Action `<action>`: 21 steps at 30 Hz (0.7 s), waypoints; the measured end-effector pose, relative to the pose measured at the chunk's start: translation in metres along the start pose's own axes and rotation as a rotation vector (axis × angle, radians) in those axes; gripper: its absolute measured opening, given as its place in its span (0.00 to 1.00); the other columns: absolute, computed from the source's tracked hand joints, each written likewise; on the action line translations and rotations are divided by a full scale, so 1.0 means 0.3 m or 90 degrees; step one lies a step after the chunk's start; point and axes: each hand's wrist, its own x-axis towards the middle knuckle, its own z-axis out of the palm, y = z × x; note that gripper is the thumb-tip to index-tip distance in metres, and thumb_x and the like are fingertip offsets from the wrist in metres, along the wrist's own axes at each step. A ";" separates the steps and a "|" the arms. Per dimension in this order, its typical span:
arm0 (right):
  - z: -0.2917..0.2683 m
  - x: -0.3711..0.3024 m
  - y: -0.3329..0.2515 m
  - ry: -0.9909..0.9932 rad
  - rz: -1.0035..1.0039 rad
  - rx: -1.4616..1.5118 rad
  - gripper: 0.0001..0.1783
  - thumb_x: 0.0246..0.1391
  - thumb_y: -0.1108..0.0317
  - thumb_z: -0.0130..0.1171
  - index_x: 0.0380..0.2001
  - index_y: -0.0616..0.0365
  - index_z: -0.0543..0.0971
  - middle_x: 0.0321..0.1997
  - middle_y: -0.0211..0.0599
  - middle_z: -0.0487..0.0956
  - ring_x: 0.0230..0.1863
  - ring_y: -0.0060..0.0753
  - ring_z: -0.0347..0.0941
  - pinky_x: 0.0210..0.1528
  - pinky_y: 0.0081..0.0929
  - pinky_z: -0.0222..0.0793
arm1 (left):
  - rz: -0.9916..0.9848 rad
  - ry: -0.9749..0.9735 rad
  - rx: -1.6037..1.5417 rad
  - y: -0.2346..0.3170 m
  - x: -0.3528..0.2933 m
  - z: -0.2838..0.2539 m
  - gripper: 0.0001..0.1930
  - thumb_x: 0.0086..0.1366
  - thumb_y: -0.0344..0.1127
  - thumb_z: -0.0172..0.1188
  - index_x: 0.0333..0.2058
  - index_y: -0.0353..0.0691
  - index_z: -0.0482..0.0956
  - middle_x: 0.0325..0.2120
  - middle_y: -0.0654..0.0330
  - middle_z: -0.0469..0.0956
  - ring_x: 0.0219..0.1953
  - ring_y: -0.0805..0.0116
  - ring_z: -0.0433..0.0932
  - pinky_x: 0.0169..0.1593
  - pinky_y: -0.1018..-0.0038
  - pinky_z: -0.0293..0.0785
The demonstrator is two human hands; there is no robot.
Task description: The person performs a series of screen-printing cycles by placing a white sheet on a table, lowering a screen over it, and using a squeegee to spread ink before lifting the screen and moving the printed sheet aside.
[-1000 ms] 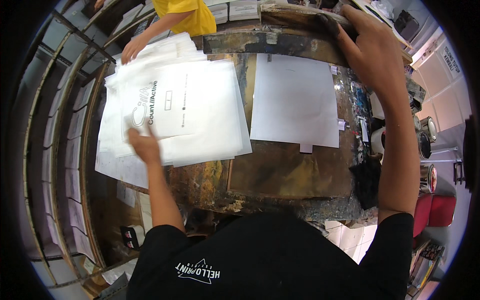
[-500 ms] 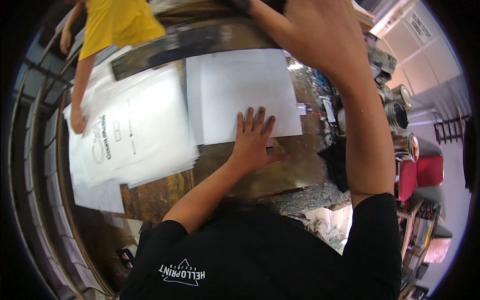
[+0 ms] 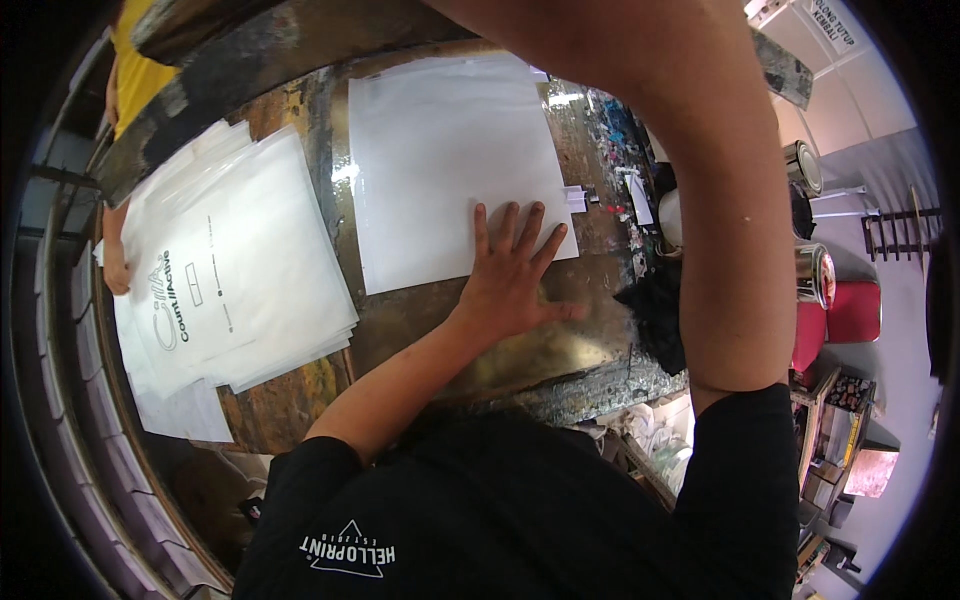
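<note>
My left hand (image 3: 510,270) lies with fingers spread, fingertips on the lower right part of a blank white sheet (image 3: 450,160). Its palm and thumb reach past the sheet's near edge, over the brown stained tabletop (image 3: 420,325). My right hand (image 3: 590,40) is raised high at the top of the view, with its fingers cut off by the edge, so what it holds is hidden. Left of the sheet rests a stack of white plastic-looking sheets (image 3: 270,250) with black print. Another person's hand (image 3: 117,275) touches the stack's left edge.
A dark, paint-stained bar (image 3: 220,85) crosses the upper left, with a yellow shirt (image 3: 145,70) behind it. Black cloth (image 3: 655,325) lies at the table's right side. Metal cans (image 3: 812,275) and a red chair (image 3: 853,312) stand farther right. Racks (image 3: 80,440) line the left.
My right hand has moved up and left, its fingers leaving view. The dark bar appears farther left and higher. The other person has shifted left. My left hand stays on the blank sheet.
</note>
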 end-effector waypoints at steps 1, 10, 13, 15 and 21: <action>0.001 -0.002 0.002 -0.009 0.001 0.000 0.31 0.71 0.39 0.53 0.30 0.58 0.79 0.28 0.42 0.79 0.31 0.41 0.76 0.38 0.42 0.74 | 0.001 0.003 0.014 0.003 -0.001 0.006 0.62 0.57 0.90 0.48 0.75 0.44 0.67 0.75 0.42 0.60 0.75 0.31 0.57 0.75 0.20 0.35; 0.197 -0.095 0.092 0.104 -0.082 -0.036 0.24 0.63 0.45 0.65 0.43 0.58 0.84 0.41 0.46 0.87 0.43 0.51 0.85 0.45 0.52 0.77 | -0.420 0.572 -0.808 -0.227 -0.188 -0.525 0.38 0.50 0.29 0.83 0.56 0.40 0.70 0.48 0.59 0.81 0.42 0.72 0.77 0.42 0.76 0.77; 0.310 -0.242 0.113 -0.015 -0.143 0.055 0.24 0.61 0.49 0.66 0.43 0.60 0.76 0.40 0.50 0.81 0.46 0.59 0.78 0.50 0.53 0.71 | -0.347 0.475 -0.867 -0.312 -0.419 -0.651 0.60 0.53 0.35 0.85 0.78 0.31 0.54 0.50 0.55 0.84 0.50 0.67 0.83 0.56 0.73 0.81; 0.388 -0.315 0.126 -0.171 -0.153 0.055 0.30 0.50 0.62 0.75 0.52 0.56 0.71 0.46 0.44 0.78 0.53 0.53 0.76 0.53 0.50 0.68 | -0.434 0.376 -0.710 -0.293 -0.481 -0.538 0.57 0.49 0.39 0.89 0.73 0.29 0.65 0.52 0.54 0.85 0.56 0.63 0.83 0.59 0.69 0.80; 0.740 -0.340 0.197 -0.116 -0.066 -0.014 0.30 0.49 0.66 0.75 0.54 0.52 0.72 0.49 0.39 0.78 0.55 0.48 0.75 0.56 0.51 0.63 | -0.426 0.291 -0.100 -0.295 -0.632 -0.274 0.64 0.34 0.72 0.83 0.66 0.30 0.78 0.34 0.56 0.85 0.34 0.61 0.74 0.51 0.62 0.60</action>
